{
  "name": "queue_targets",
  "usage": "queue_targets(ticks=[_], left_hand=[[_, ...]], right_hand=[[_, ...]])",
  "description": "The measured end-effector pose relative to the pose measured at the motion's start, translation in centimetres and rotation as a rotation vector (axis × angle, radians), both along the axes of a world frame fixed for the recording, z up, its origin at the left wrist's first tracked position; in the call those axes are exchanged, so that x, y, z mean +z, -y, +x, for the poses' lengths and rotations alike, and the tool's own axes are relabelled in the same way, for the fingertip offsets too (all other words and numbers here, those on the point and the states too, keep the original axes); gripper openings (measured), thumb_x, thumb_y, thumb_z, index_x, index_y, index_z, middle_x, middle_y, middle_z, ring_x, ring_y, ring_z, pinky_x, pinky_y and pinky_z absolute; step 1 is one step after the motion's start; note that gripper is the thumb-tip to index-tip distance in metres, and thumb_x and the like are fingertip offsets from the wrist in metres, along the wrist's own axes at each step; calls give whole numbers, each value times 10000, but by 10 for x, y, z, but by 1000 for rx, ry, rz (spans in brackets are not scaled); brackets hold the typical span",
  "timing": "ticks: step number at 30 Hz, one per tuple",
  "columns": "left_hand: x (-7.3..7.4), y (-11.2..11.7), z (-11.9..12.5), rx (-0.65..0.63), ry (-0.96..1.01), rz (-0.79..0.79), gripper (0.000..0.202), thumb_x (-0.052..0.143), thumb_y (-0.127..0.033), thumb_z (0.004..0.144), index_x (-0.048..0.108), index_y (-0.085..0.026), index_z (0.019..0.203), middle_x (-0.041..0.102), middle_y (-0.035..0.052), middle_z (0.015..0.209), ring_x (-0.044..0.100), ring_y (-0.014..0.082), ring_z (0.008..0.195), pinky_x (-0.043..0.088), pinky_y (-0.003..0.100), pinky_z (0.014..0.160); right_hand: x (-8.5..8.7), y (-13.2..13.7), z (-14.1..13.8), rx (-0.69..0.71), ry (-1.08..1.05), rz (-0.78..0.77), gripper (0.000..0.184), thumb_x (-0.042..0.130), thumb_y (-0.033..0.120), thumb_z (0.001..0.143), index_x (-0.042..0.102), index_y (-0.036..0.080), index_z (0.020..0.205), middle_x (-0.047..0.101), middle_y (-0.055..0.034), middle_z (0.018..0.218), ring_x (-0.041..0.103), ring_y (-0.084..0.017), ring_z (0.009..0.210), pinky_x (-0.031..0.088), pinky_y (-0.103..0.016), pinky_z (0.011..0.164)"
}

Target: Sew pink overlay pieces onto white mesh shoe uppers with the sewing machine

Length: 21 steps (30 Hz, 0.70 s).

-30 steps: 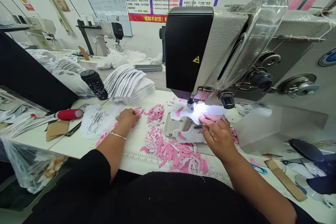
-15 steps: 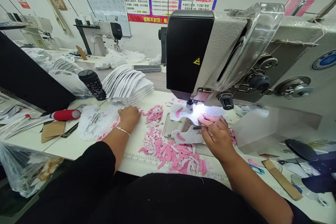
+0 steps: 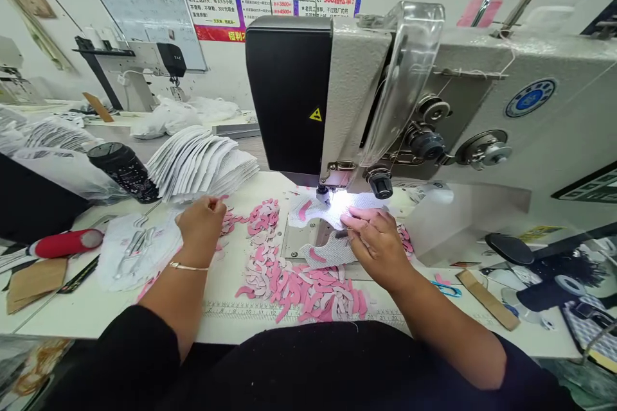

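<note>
My right hand [image 3: 378,244] rests at the sewing machine's needle area, its fingers holding the edge of a white textured fabric piece [image 3: 315,209] that lies under the lit needle. A curved pink patch [image 3: 304,210] sits on this piece. Nearer me lies a similar white piece [image 3: 328,254], also bearing a pink patch. To the left, my left hand [image 3: 200,228] is closed in a pinch, with a small pink curved patch [image 3: 224,196] just showing at the fingertips. Between the hands, many loose pink and white curved patches [image 3: 308,289] are heaped on the table.
The sewing machine head [image 3: 289,96] towers over the work. Behind my left hand stand a fanned stack of white pieces [image 3: 202,164] and a black tumbler [image 3: 123,170]. A red-handled tool [image 3: 67,243] and brown card [image 3: 36,282] lie left; a blue clip [image 3: 447,289] lies right.
The view has turned right. My left hand has lifted from the patches beside the stack and now pinches with a bit of pink showing. My right hand stays on the white piece at the needle.
</note>
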State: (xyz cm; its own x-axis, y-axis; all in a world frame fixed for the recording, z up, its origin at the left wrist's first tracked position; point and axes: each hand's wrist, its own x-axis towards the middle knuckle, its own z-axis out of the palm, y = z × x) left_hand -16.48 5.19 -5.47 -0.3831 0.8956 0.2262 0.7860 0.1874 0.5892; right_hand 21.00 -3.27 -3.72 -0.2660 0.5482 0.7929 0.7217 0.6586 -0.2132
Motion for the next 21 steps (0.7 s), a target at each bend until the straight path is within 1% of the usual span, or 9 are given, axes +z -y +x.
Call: queue_targets(ticks=[2,3,5,7,9,12,14,16,21], left_hand=[[12,17,15,14,81,65,275,472,-429,889,565,-181,963,608,57,807,571,227,760,385,367,678],[17,28,27,-24,149,103,270,491,-445,887,562,-203,984,621,36,814,576,200,735,408,341,663],[24,55,56,-253,562,215,185,613,-379,837,574,-210,898,648,22,806,601,181,761,454,322,710],[28,83,89,-495,803,137,178,697,-350,813,593,-212,855,660,8,744,616,170,762,476,316,751],[31,108,118,-685,941,-67,190,740,-338,806,613,-208,862,684,12,739,623,158,737,487,304,728],[32,127,146,-804,1151,-192,213,774,-334,787,613,-196,807,690,10,747,621,138,726,490,279,708],[32,129,152,-817,1197,-190,212,780,-323,786,615,-189,776,667,-2,734,603,123,727,480,257,700],[33,127,152,-828,1144,-170,185,764,-325,804,637,-191,804,643,-11,746,582,115,732,468,244,692],[49,122,144,-796,788,-161,212,718,-399,840,641,-202,853,587,-28,715,490,89,606,364,214,530]], right_hand=[[5,7,-2,37,4,19,313,571,111,900,657,256,1163,669,-74,1167,601,-248,1059,444,-472,947],[7,12,-5,73,2,24,307,563,110,903,647,246,1166,675,-73,1133,604,-241,1043,449,-462,938],[12,20,-12,169,-7,-6,268,557,143,925,625,224,1172,689,-65,1062,615,-216,992,470,-421,902],[17,27,-22,273,-9,-102,215,565,236,956,612,201,1163,698,-59,1023,624,-195,946,492,-369,851],[19,31,-31,358,-5,-217,205,549,331,980,623,187,1107,700,-50,973,626,-176,888,497,-320,783],[20,34,-39,382,-27,-310,232,481,343,1014,637,192,933,670,-16,818,597,-144,752,457,-273,680],[19,34,-38,324,-24,-321,268,455,321,1021,623,192,856,641,-7,758,573,-139,702,426,-269,650],[18,34,-36,282,29,-332,272,455,316,1017,612,189,835,630,-8,749,558,-140,679,401,-272,629],[26,32,-24,290,192,-366,223,511,318,992,589,193,825,627,3,744,543,-137,648,376,-276,596]])
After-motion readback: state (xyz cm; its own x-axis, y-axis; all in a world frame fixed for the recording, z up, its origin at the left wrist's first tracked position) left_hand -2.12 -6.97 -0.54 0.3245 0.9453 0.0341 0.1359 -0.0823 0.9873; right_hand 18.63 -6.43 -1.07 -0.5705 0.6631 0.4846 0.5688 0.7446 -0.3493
